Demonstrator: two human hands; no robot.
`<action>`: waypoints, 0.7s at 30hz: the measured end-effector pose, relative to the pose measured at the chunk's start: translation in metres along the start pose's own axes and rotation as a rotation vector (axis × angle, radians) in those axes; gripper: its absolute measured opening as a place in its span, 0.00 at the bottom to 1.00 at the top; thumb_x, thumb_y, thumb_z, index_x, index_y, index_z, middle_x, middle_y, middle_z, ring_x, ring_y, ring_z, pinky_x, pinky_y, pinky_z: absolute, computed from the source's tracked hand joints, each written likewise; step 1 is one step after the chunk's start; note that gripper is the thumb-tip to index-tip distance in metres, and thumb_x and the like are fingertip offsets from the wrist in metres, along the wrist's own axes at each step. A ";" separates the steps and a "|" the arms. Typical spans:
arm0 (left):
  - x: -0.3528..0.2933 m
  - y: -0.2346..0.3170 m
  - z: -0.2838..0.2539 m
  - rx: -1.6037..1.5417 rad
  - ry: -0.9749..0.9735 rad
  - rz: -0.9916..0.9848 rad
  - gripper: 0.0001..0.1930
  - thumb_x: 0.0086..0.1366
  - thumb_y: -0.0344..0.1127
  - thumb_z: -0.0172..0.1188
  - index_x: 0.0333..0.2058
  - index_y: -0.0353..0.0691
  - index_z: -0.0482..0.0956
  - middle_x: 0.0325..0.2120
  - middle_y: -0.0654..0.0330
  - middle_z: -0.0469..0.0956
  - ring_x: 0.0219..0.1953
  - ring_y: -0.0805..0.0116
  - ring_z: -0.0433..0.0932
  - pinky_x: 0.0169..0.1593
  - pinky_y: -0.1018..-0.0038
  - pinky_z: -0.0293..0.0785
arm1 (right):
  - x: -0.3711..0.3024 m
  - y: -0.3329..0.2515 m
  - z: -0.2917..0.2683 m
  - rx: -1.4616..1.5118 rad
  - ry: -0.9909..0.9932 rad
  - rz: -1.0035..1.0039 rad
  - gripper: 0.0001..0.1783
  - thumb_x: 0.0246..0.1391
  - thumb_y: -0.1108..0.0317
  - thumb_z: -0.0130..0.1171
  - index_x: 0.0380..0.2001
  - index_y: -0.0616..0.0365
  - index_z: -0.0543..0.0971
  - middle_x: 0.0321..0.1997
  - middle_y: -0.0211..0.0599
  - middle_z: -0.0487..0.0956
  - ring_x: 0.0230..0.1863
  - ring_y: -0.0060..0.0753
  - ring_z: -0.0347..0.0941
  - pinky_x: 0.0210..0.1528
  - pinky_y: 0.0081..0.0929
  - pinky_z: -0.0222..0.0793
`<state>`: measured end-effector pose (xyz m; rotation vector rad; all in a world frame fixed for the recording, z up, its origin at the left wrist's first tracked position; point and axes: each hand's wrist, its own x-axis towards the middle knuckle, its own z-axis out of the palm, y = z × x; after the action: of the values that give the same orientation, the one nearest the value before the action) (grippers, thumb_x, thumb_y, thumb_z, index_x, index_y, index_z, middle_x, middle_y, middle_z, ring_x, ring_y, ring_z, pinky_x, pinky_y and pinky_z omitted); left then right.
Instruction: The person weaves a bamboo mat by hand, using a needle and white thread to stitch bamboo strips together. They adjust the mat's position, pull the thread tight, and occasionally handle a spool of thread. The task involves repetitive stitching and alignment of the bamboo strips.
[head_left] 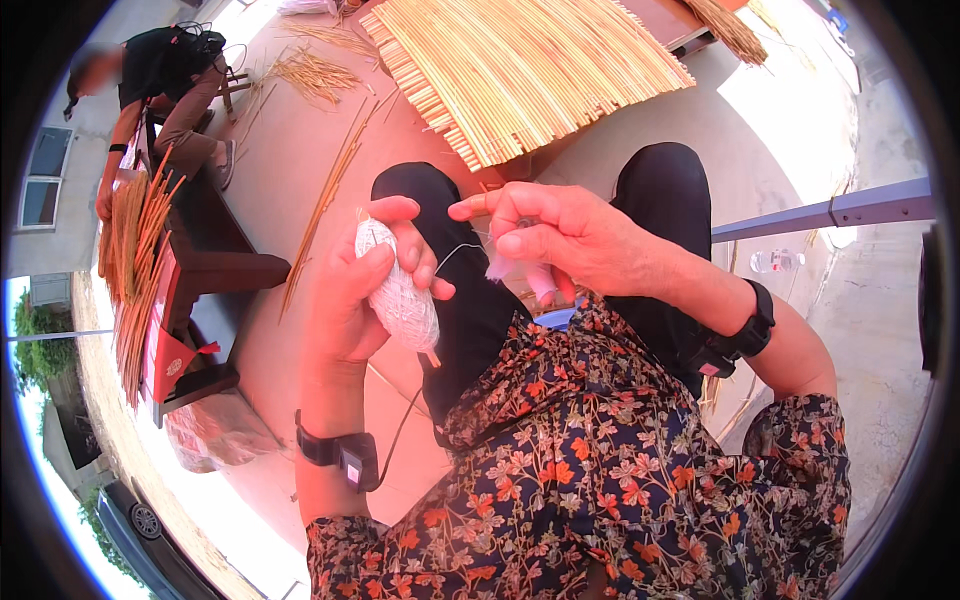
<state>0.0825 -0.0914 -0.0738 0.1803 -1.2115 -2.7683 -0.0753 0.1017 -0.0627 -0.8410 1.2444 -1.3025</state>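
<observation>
My left hand (345, 290) is closed round a spindle-shaped roll of white string (402, 305), wound on a thin stick whose end pokes out at the bottom. A loose strand runs from the roll across to my right hand (570, 235), whose thumb and fingers are bent together on it. Under those fingers shows a pale pink, thin piece (503, 266); whether it is cloth or film I cannot tell. Both hands are held above my lap, between my dark-trousered knees (665, 190).
A mat of straw-coloured stalks (530, 75) lies ahead on a table. At left, a person (165, 85) sits reaching to stalk bundles (135, 250) on a dark red bench (200, 275). Loose stalks (325, 200) lie on the floor. A metal bar (830, 213) crosses at right.
</observation>
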 end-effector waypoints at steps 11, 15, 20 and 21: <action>-0.059 0.012 -0.099 0.812 0.489 -0.129 0.19 0.66 0.35 0.58 0.53 0.34 0.70 0.29 0.62 0.74 0.29 0.73 0.76 0.35 0.74 0.76 | -0.060 0.029 -0.047 0.160 0.198 0.066 0.08 0.68 0.64 0.50 0.35 0.54 0.71 0.22 0.23 0.72 0.18 0.13 0.67 0.20 0.13 0.62; -0.082 -0.017 -0.153 0.953 0.603 -0.286 0.20 0.64 0.38 0.60 0.52 0.35 0.72 0.31 0.60 0.77 0.29 0.73 0.77 0.37 0.74 0.76 | -0.083 0.009 -0.071 -0.229 0.291 0.106 0.09 0.67 0.65 0.51 0.32 0.56 0.70 0.21 0.23 0.71 0.17 0.12 0.63 0.19 0.14 0.60; -0.102 -0.076 -0.243 1.239 0.649 -0.299 0.25 0.62 0.37 0.59 0.56 0.33 0.69 0.36 0.50 0.78 0.36 0.60 0.79 0.43 0.65 0.77 | -0.088 0.001 -0.073 -0.597 0.448 0.256 0.07 0.66 0.70 0.52 0.31 0.57 0.71 0.21 0.22 0.67 0.17 0.12 0.62 0.18 0.16 0.59; -0.109 -0.093 -0.266 1.169 0.687 -0.269 0.26 0.61 0.37 0.59 0.56 0.32 0.69 0.38 0.47 0.78 0.39 0.56 0.80 0.44 0.63 0.77 | -0.087 -0.001 -0.073 -0.601 0.484 0.271 0.07 0.65 0.70 0.52 0.31 0.57 0.71 0.21 0.22 0.67 0.17 0.12 0.62 0.18 0.16 0.59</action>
<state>0.2255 -0.2041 -0.3143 1.2847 -2.3952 -1.4725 -0.1323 0.2002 -0.0602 -0.7433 2.1207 -0.9403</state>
